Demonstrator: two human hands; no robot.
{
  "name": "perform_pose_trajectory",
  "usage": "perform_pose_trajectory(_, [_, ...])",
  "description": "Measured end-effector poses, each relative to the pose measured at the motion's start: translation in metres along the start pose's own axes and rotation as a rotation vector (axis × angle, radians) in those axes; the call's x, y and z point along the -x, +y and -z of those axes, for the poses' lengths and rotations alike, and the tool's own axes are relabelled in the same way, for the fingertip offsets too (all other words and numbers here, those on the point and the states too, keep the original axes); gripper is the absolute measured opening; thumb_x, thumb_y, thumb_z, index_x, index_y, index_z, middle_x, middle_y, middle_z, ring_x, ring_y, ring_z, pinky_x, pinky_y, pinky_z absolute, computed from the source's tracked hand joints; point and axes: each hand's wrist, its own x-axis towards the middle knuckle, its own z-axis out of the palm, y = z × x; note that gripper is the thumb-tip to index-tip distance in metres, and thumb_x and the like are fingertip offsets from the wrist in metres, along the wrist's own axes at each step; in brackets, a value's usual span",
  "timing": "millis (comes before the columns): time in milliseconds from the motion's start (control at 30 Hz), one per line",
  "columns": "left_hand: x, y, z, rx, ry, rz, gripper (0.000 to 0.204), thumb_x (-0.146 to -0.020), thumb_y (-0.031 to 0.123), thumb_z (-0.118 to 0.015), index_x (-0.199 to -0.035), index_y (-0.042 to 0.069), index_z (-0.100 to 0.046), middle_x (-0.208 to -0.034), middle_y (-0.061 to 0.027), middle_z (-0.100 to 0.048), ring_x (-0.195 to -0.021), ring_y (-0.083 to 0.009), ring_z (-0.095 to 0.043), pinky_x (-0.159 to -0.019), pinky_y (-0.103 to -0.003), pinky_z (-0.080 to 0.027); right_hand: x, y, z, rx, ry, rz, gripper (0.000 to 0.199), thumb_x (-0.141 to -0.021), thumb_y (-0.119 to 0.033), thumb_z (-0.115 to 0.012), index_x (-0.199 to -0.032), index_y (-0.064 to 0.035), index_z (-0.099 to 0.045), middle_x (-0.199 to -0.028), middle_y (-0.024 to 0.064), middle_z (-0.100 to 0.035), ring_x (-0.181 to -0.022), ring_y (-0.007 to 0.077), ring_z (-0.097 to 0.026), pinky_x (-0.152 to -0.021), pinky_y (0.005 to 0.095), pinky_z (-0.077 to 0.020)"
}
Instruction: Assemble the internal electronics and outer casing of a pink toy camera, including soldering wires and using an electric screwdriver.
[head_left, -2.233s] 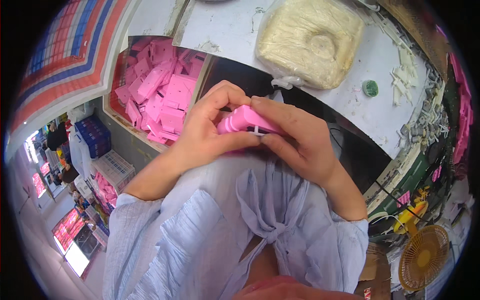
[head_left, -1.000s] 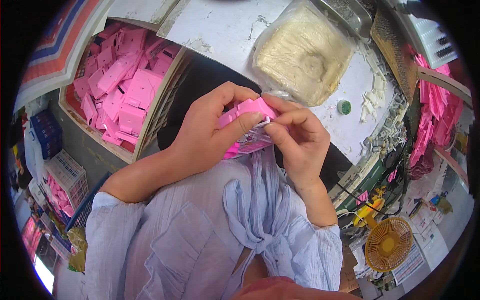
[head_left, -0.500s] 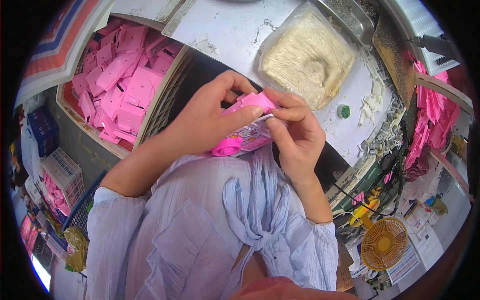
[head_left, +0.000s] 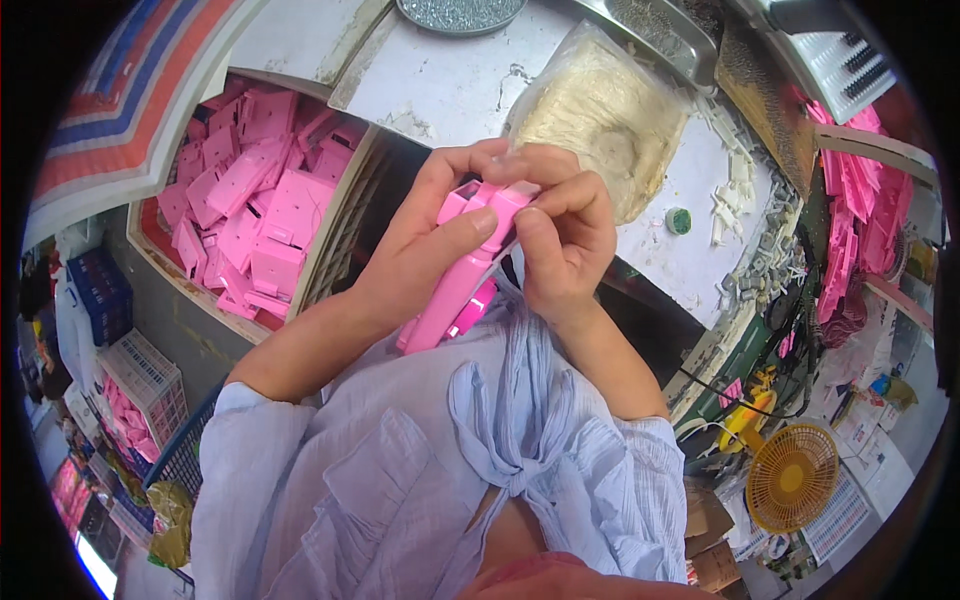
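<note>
A pink plastic toy [head_left: 448,298] with a round, darker pink part on its side is held in front of my chest, edge up. My left hand [head_left: 412,240] is closed round its far end, the thumb lying along the top. From the other side my right hand [head_left: 566,232] pinches the same end with thumb and fingertips. Fingers cover that end, so I cannot make out what lies beneath the right fingertips. The toy's lower end rests close to my blouse.
On the left stands a bin of pink plastic parts [head_left: 250,210]. A bag of cream-coloured material [head_left: 590,110] lies on the white table [head_left: 430,80], near a small green round piece [head_left: 678,221] and white plastic bits [head_left: 735,195]. A yellow fan [head_left: 792,478] stands at lower right.
The toy has turned so its narrow edge faces up and its printed side is no longer seen. Both hands have shifted slightly left with it, still gripping the far end.
</note>
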Motion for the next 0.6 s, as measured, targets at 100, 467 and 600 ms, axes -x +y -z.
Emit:
perform_pose_trajectory(100, [-0.006, 0.010, 0.001, -0.335, -0.057, -0.115, 0.054, -0.099, 0.021, -0.057, -0.145, -0.001, -0.040, -0.152, -0.0191, -0.041, -0.143, -0.0264, -0.039, -0.119, -0.040, -0.030, -0.015, 0.003, -0.011, -0.101, 0.070, -0.001, 0.028, -0.101, -0.026, -0.058, -0.116, -0.0030, -0.049, -0.136, 0.0222, -0.058, -0.131, 0.0309, -0.048, -0.114, 0.0462, -0.0337])
perform_pose_trajectory(467, [0.014, 0.023, 0.001, -1.359, -0.414, -0.467, 0.082, -0.076, 0.037, -0.083, -0.144, 0.002, -0.054, -0.142, -0.0186, -0.049, -0.130, -0.0399, -0.044, -0.104, -0.052, -0.033, -0.014, -0.019, 0.013, -0.338, -0.266, -0.415, 0.108, -0.091, -0.082, -0.046, -0.161, -0.0028, -0.026, -0.161, 0.0255, -0.037, -0.153, 0.0331, -0.032, -0.126, 0.0472, -0.0176])
perform_pose_trajectory(600, [0.011, 0.011, 0.014, -1.145, -0.494, -0.574, 0.077, -0.064, 0.040, -0.091, -0.128, 0.006, -0.066, -0.128, -0.0145, -0.057, -0.120, -0.0367, -0.053, -0.097, -0.051, -0.040, 0.005, -0.023, 0.004, -0.556, -0.216, -0.426, 0.105, -0.091, -0.078, -0.052, -0.160, -0.0009, -0.030, -0.159, 0.0254, -0.040, -0.150, 0.0318, -0.037, -0.125, 0.0444, -0.0220])
